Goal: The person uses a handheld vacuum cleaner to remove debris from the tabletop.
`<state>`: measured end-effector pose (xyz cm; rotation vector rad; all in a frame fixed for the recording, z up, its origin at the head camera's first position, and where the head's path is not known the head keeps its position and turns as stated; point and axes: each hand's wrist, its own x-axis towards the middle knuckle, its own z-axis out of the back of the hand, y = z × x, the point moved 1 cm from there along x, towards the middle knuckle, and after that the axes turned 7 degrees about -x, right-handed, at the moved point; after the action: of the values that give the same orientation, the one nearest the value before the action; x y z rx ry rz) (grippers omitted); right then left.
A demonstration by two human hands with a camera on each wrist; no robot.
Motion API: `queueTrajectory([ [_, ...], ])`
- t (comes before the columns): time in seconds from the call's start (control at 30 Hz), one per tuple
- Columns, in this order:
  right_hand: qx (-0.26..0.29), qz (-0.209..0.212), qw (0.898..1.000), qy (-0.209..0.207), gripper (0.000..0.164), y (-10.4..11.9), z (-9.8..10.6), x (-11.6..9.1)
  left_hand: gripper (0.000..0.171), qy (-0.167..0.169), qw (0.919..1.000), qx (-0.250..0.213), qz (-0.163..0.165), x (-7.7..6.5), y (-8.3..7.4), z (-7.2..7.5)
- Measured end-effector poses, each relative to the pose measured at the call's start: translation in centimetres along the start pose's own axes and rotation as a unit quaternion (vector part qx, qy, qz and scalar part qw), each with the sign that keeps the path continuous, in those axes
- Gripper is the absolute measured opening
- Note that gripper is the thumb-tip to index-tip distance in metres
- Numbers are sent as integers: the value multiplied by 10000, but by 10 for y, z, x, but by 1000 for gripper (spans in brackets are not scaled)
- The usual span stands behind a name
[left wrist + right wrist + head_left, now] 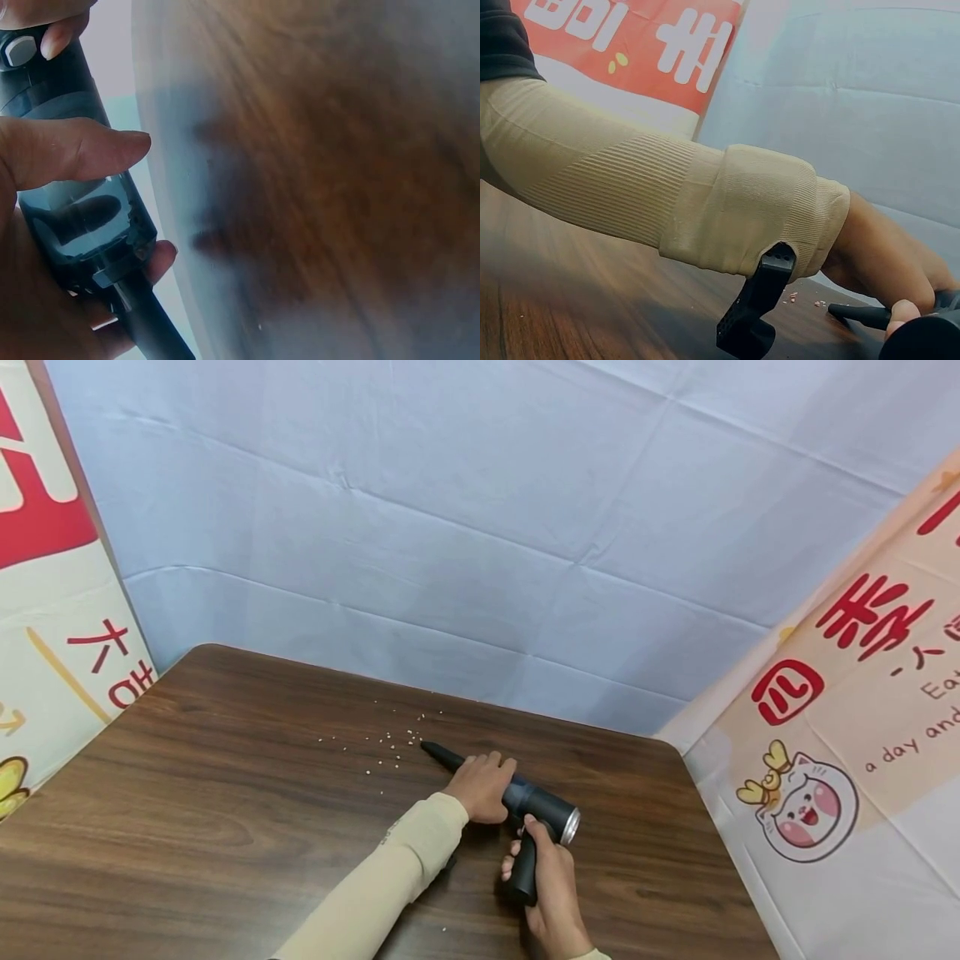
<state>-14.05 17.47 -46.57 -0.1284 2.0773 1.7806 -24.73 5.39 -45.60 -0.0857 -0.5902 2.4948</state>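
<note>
A pale sheet [360, 543] is hanging behind the table [225, 827], printed banners [60, 602] [847, 710] flanking it left and right. The table's far edge is running along the sheet, its rounded corners showing on both sides; the right edge is slanting down beside the right banner. Wood is stretching widest to the left of the crumbs [410, 742], so most room is lying there; a narrower strip is running between the vacuum and the right edge.

The handheld vacuum [551, 810] is sitting right of the table's middle, nozzle [441, 755] pointing up-left, tip just beside the crumbs. Some crumbs are lying close to the far edge. The left hand [482, 787] is curling round the barrel, the right hand [555, 877] is wrapping its fingers round the handle [522, 877]; both are closing on the vacuum.

The left wrist view is showing what the head view isn't: a see-through cup [124, 202], the left thumb [90, 150] crossing it, and a silver button [20, 51]. The right wrist view is adding a black bracket [754, 307] under the left cuff [769, 210] and a dark sleeve [506, 41] higher up. Whether the tip is touching the wood, can't tell.
</note>
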Motion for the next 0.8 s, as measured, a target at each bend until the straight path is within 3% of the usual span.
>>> queueTrajectory([
  [0.8,-41,94,9999,94,46,-1,-11,6,63,11,10000,-2,97,-3,9,9],
])
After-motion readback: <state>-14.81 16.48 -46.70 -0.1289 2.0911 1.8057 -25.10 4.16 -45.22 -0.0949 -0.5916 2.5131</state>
